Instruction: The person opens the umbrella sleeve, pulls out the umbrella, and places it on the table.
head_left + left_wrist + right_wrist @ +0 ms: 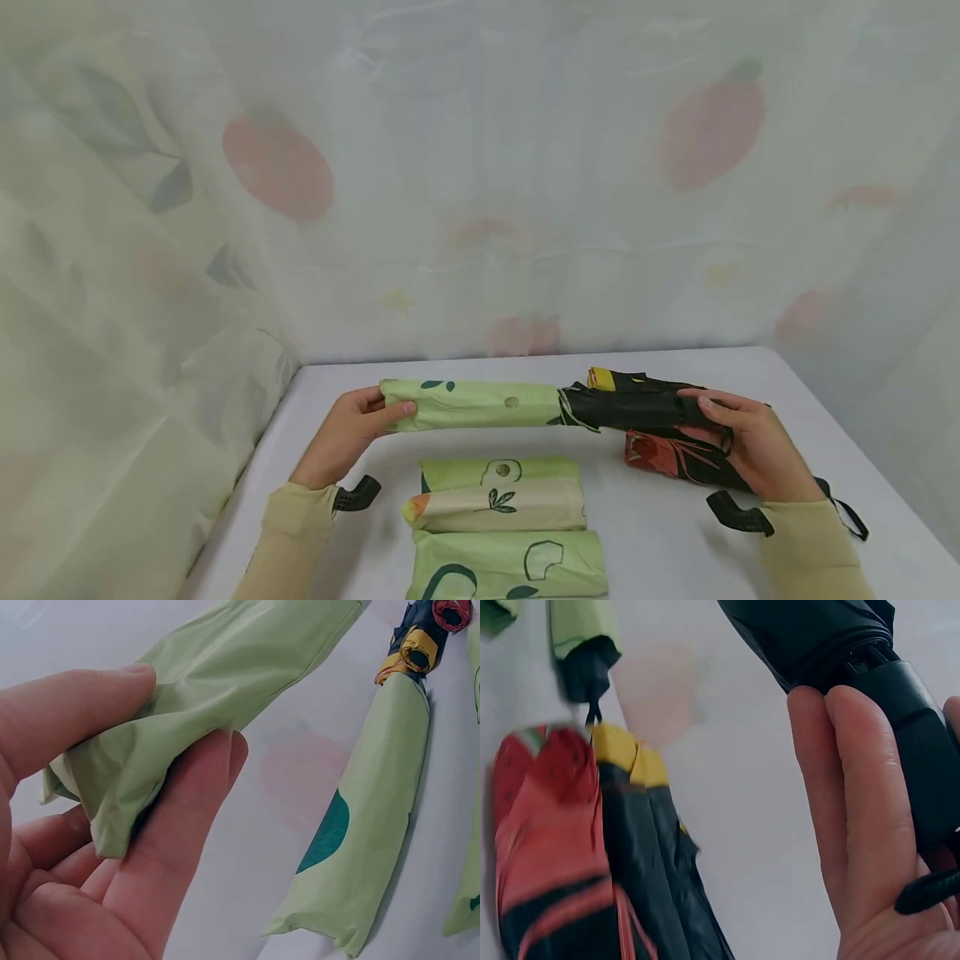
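A folded black umbrella [630,408] is held level above the table, its far part inside a light green fabric sleeve [480,406] with leaf prints. My left hand [358,429] pinches the sleeve's left end between thumb and fingers; in the left wrist view the sleeve's corner [112,802] is creased there. At the other end, my right hand [757,442] grips the umbrella's black handle [930,750], fingers along one side and the thumb across from them. A black wrist strap [930,892] crosses the palm. The covered part of the umbrella is hidden.
Several green and cream printed sleeves lie stacked in a row on the white table, among them one with avocado print [506,562]. Behind the right hand lie a red-and-black umbrella [652,454] and a yellow-and-black umbrella [602,380]. A printed curtain [480,167] hangs behind the table.
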Available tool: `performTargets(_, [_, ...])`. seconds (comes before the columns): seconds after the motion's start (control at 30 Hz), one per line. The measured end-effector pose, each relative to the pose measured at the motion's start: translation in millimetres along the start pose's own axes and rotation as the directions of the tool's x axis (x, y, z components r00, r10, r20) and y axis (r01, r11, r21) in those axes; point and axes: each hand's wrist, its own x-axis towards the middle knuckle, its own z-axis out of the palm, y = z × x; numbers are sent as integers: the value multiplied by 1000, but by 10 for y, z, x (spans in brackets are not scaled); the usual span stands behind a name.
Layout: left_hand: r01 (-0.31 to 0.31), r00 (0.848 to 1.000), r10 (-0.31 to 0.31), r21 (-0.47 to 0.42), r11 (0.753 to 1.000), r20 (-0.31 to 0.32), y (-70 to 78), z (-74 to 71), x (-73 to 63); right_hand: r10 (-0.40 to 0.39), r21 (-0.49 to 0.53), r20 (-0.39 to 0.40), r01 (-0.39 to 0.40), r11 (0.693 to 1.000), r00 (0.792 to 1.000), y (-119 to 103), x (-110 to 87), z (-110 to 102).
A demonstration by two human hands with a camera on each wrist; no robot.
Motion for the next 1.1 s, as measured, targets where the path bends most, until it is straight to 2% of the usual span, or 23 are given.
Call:
performTargets(0.37, [4,1000,-4,27,1000,18,-93,21,52,-2,5,-44,2,1000,999,-54,-425,-489])
performTargets(0.53, [19,999,-20,31,999,40,-204,60,117,1,47,-42,1,999,999,17,-620,-708])
performTargets(0.67, [56,996,-59,35,998,71,-320,127,145,13,85,-37,-10,996,999,100,-771,-840])
performTargets(0.77, [96,991,-101,61,994,86,-397,174,143,67,82,-80,-61,995,994,145,-844,-895])
performTargets(0.83, [124,987,-135,120,985,84,-433,194,145,115,48,-122,-110,993,986,165,-879,-916])
performTargets(0.97, [163,980,-187,265,950,70,-458,215,144,219,-48,-200,-233,971,955,181,-929,-943])
performTargets(1.1, [190,976,-213,331,924,37,-428,215,117,290,-113,-211,-317,942,934,201,-955,-988])
